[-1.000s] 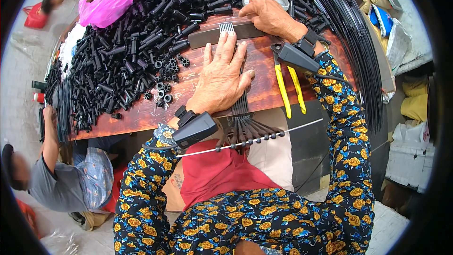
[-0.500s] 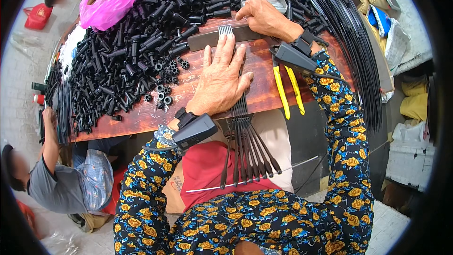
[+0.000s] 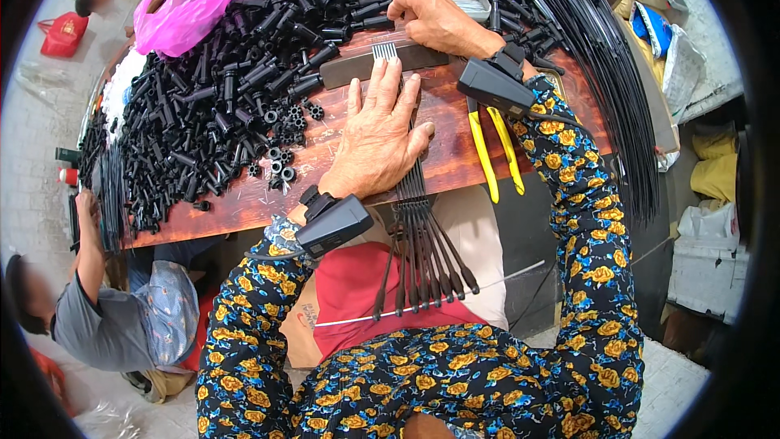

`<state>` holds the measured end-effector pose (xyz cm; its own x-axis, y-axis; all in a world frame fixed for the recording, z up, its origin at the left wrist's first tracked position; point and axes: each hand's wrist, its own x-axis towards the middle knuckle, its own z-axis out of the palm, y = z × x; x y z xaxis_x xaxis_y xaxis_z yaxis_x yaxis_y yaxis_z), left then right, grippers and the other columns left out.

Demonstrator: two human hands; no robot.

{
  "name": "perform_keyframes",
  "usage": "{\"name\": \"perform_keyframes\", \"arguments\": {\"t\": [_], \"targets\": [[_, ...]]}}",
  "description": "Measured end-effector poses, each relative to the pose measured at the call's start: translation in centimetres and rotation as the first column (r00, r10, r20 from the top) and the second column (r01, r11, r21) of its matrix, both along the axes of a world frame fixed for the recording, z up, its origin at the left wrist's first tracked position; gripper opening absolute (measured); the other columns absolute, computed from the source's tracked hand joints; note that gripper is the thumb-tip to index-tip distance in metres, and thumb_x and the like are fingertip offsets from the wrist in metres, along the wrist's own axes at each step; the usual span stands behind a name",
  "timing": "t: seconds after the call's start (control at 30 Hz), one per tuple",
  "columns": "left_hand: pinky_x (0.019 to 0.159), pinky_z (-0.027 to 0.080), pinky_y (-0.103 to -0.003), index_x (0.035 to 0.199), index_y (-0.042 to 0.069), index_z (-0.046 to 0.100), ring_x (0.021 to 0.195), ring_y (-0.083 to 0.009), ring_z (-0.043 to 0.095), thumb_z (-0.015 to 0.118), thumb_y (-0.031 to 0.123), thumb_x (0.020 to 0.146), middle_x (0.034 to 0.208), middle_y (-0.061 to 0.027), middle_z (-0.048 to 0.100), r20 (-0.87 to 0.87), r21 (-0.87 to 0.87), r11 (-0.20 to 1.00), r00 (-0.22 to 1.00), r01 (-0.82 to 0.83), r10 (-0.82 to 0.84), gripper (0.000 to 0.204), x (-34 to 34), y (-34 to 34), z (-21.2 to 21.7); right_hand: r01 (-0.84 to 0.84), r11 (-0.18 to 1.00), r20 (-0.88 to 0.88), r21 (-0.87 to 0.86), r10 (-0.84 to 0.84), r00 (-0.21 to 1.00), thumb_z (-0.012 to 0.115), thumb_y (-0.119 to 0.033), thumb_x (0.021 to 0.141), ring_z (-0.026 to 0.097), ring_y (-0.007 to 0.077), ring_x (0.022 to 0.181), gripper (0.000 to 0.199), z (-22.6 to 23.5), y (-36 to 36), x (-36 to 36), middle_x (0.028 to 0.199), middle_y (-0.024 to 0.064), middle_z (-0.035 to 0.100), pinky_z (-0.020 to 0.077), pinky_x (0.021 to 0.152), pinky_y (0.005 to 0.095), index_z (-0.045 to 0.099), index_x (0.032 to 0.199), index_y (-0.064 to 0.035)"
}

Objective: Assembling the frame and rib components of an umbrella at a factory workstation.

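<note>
My left hand (image 3: 375, 132) lies flat, fingers spread, on a row of thin black rods (image 3: 413, 183). Their pale tips (image 3: 384, 50) stick out past my fingertips onto a dark bar (image 3: 349, 71). Toward my lap the rods fan out into thicker black ends. My right hand (image 3: 443, 23) is bent above the bar, with thumb and forefinger pinched together; whatever lies between them is too small to make out. Just behind it sits a clear plastic tray (image 3: 475, 2). Yellow-handled pliers (image 3: 496, 150) rest at the table's near edge, right of my left hand.
Black tubular parts (image 3: 236, 106) are heaped across the left and back of the wooden table (image 3: 317, 142). A pink plastic bag (image 3: 195, 4) lies on the heap. Long black rods (image 3: 605, 73) run along the right side. Two people (image 3: 122, 309) are at the left.
My right hand has moved left and slightly up along the bar, toward the rod tips. My left hand stays flat on the rods.
</note>
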<state>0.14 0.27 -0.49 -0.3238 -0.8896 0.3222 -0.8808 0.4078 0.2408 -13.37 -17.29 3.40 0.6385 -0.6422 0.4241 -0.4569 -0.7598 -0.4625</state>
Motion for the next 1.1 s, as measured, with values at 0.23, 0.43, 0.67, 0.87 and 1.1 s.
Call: {"name": "perform_keyframes", "arguments": {"t": [0.23,0.43,0.67,0.87,1.1], "targets": [[0.115,0.013,-0.054,0.142,0.002,0.038,0.145,-0.0373,0.014,0.055,0.037,0.089,0.152,-0.0258,0.023,-0.009,0.017,1.000,1.000,0.000,0.000,0.066,-0.4,-0.2,0.2,0.035,0.993,0.106,-0.116,-0.022,0.994,0.054,0.003,0.077,0.068,0.0303,0.073,0.024,-1.3,-0.4,0.8,0.079,0.0176,0.068,0.0537,0.067,0.0384,0.067,0.097,0.0004],[0.115,0.014,-0.054,0.141,0.002,0.039,0.145,-0.0381,0.015,0.056,0.036,0.089,0.152,-0.0259,0.023,-0.019,0.029,1.000,1.000,-0.011,0.012,0.065,-0.4,-0.2,0.4,0.042,0.987,0.094,-0.158,-0.027,0.995,0.056,0.001,0.077,0.067,0.0353,0.078,0.024,-1.2,0.1,1.7,0.083,0.0190,0.067,0.0538,0.071,0.0408,0.067,0.098,-0.0024],[0.114,0.015,-0.055,0.140,0.002,0.040,0.144,-0.0386,0.016,0.056,0.036,0.089,0.151,-0.0257,0.024,-0.011,-0.007,1.000,1.000,-0.008,0.008,0.063,0.4,-0.1,-0.6,-0.128,0.905,-0.043,0.407,0.159,0.986,0.069,-0.006,0.071,0.063,0.0144,0.073,0.042,3.0,4.7,-5.4,0.090,0.0072,0.066,0.0507,0.060,0.0269,0.066,0.114,-0.0046],[0.115,0.013,-0.056,0.141,0.000,0.039,0.145,-0.0370,0.014,0.055,0.041,0.089,0.153,-0.0250,0.022,-0.014,-0.006,1.000,1.000,0.018,-0.018,0.068,0.4,-0.7,-0.7,-0.710,0.649,0.077,0.272,0.721,0.689,0.084,-0.031,0.068,0.060,0.0252,0.093,0.068,1.5,15.6,-5.4,0.109,0.0100,0.058,0.0491,0.073,0.0349,0.058,0.126,-0.0077],[0.114,0.010,-0.058,0.136,0.018,0.050,0.146,-0.0388,0.011,0.056,0.042,0.089,0.154,-0.0227,0.020,-0.045,0.011,0.998,0.997,0.060,-0.059,0.053,0.4,-1.5,-0.9,-0.475,0.876,-0.048,0.085,0.480,0.876,0.070,-0.035,0.085,0.060,0.0324,0.072,0.034,-1.1,18.6,-2.7,0.075,0.0104,0.057,0.0465,0.065,0.0410,0.063,0.081,-0.0027]]}}
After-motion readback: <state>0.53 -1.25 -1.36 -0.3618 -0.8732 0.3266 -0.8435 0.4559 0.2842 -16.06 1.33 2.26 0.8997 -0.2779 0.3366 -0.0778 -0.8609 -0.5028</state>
